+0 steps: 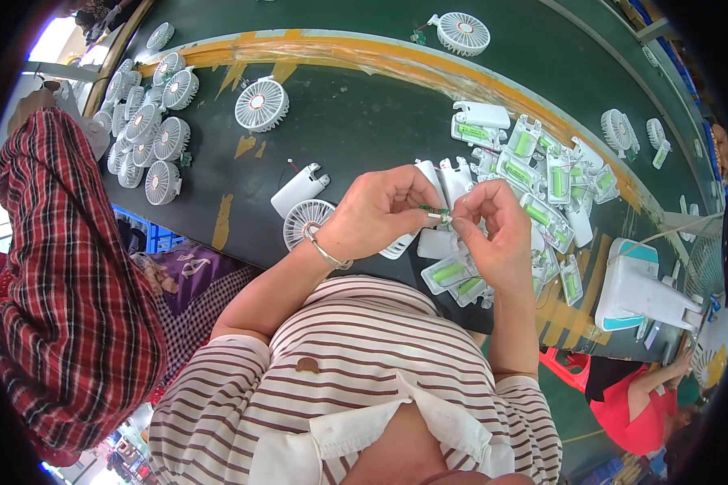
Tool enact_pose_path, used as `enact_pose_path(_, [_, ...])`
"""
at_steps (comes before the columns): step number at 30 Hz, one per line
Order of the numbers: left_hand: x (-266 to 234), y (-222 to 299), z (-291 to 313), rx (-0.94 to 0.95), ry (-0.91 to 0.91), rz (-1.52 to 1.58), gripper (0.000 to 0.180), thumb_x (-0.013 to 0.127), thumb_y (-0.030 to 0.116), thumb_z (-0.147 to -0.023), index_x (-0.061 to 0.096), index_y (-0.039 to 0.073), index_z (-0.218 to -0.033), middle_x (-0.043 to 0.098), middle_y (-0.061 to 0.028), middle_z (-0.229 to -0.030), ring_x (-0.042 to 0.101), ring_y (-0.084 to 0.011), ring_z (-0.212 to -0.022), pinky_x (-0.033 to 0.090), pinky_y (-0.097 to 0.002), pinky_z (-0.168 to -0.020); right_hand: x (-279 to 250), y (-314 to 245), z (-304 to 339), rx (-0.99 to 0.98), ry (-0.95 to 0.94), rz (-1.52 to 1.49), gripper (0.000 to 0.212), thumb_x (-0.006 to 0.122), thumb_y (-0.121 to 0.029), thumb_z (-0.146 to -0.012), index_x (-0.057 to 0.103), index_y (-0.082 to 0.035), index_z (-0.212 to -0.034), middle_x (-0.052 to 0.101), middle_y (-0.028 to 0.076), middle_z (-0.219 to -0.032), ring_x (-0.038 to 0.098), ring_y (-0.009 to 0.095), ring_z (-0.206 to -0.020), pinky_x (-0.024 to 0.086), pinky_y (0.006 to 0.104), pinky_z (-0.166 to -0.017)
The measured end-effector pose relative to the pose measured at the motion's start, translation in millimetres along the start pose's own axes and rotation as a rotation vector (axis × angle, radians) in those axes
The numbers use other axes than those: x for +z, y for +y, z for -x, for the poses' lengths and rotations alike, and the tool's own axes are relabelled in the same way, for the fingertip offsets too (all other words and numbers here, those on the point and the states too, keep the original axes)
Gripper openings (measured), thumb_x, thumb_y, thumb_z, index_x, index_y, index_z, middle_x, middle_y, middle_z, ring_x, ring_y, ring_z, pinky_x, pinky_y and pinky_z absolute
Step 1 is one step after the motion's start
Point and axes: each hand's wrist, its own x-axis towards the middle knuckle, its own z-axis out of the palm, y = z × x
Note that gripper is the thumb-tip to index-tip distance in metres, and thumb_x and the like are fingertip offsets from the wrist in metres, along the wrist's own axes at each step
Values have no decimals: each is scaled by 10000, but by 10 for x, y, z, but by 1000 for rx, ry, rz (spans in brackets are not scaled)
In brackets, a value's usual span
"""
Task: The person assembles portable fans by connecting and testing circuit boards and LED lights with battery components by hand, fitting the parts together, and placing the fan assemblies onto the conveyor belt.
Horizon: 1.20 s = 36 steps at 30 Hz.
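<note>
In front of my chest, both hands meet over the dark bench. My left hand [372,214], with a bracelet at the wrist, pinches a small green circuit board [430,211] between thumb and fingers. Against the board's right end, my right hand [497,238] pinches a small white connector [446,218]; its wire is too fine to make out. Below my left wrist lies a round white fan head [307,220], partly covered. Beside it rests a white handle shell [301,191]. Around my right hand are piled several white housings holding green battery cells [516,171].
A cluster of white fans [144,123] sits at the left, by a co-worker's plaid sleeve [77,267]. One fan [261,104] lies alone; another [463,33] rests on the green belt [348,18] beyond a taped rail. A white-and-teal device [635,283] stands at right.
</note>
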Motion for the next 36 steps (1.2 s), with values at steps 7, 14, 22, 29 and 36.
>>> enact_pose_path(7, [-7,13,7,19,-37,-73,156,591,-94,-780,565,-14,-911,613,-36,-794,572,-60,-706,470,-202,-641,-59,-39,-56,-5,-137,46,237,587,125,-704,485,-31,-851,559,12,-721,517,74,-650,399,212,-596])
enact_pose_path(14, [-20,-25,9,13,-27,-149,155,572,-109,-782,556,-19,-907,611,-36,-811,567,-60,-722,474,-210,-656,-25,29,-68,49,-148,-82,251,593,133,-705,481,-35,-854,562,12,-735,514,70,-666,402,216,-599])
enact_pose_path(22, [5,-35,8,41,16,-271,177,551,-115,-768,556,-27,-923,610,-47,-828,565,-52,-732,482,-208,-651,39,47,-58,13,-50,81,222,605,111,-711,477,-27,-828,564,27,-702,519,88,-627,413,231,-586])
enact_pose_path(29, [69,32,-12,90,58,-357,199,550,-110,-751,569,-29,-932,612,-48,-828,565,-48,-727,482,-202,-639,88,-39,-35,-12,29,195,204,592,106,-725,481,-24,-836,569,47,-692,551,114,-616,445,247,-588])
enact_pose_path(36, [-133,173,-225,202,63,-180,156,599,-60,-750,587,-11,-898,603,-24,-798,573,-63,-720,483,-222,-642,-116,-48,-316,-196,-42,161,247,638,45,-736,560,-19,-962,618,81,-805,595,150,-720,476,252,-698])
